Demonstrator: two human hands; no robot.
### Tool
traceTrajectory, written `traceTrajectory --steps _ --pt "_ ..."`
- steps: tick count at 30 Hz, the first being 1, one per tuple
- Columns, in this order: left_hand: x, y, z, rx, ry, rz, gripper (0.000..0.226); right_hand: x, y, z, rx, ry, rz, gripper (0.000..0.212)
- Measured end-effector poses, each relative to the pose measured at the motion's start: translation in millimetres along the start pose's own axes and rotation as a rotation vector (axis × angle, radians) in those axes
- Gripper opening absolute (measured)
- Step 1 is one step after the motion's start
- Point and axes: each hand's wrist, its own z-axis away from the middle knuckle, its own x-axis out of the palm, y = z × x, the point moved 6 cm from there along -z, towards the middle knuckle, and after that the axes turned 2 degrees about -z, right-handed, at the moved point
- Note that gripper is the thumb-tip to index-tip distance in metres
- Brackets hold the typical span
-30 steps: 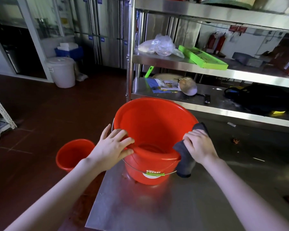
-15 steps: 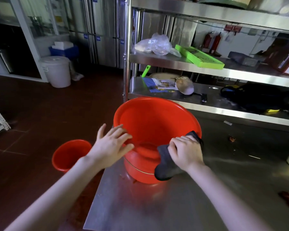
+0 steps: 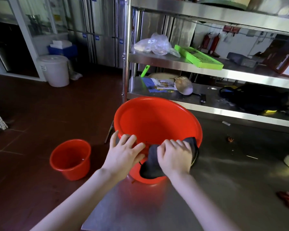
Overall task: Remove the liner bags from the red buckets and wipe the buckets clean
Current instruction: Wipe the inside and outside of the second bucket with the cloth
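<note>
Left hand [image 3: 123,151] spread flat on red bucket [image 3: 157,124] rim, right hand [image 3: 174,156] clutching dark cloth [image 3: 150,165]; no legible writing

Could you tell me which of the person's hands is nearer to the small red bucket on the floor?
Left. The left hand rests on the near rim of the large red bucket, on the side facing the small red bucket; the right hand presses a dark cloth farther right.

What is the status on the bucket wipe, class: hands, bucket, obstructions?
Left hand open, steadying large red bucket rim. Right hand pressing dark cloth on near rim. No liner visible. Nothing obstructing.
</note>
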Motion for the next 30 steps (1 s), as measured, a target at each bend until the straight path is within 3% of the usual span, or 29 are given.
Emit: traceTrajectory --steps 4,10,16,20,22,24,28,30 --pt "-2.6 -22.9 -0.8 0.058 -0.035 0.067 0.04 1.3 -0.8 -3.8 -0.075 -0.023 -0.024 0.032" --pt "2.7 -73.0 -9.1 0.046 -0.16 0.056 0.042 -3.0 55.1 -25.4 -0.263 -0.167 -0.103 0.031" --pt "2.9 -20.5 -0.2 -0.026 0.019 0.031 0.031 4.7 82.9 -38.6 -0.07 -0.234 -0.027 0.03" --pt "-1.3 9.6 -2.8 -0.068 0.092 0.016 0.023 3.0 21.2 -12.5 -0.032 -0.109 0.072 0.036" --pt "0.1 9.9 -3.2 -0.066 0.044 0.043 0.037 1.5 -1.9 -3.6 -0.013 -0.059 0.045 0.035" --pt "3.1 -9.3 -2.9 -0.145 -0.032 0.156 0.055 -0.1 -3.9 -3.6 -0.029 -0.021 0.041 0.036" --pt "7.6 -64.2 -5.1 -0.582 -0.015 0.539 0.047 -10.5 -5.8 7.7 -0.073 0.096 0.05 0.035" --pt "16.4 -69.2 -5.4 -0.677 -0.054 0.677 0.057 -11.2 -20.8 27.9 -0.142 0.109 0.02 0.034"
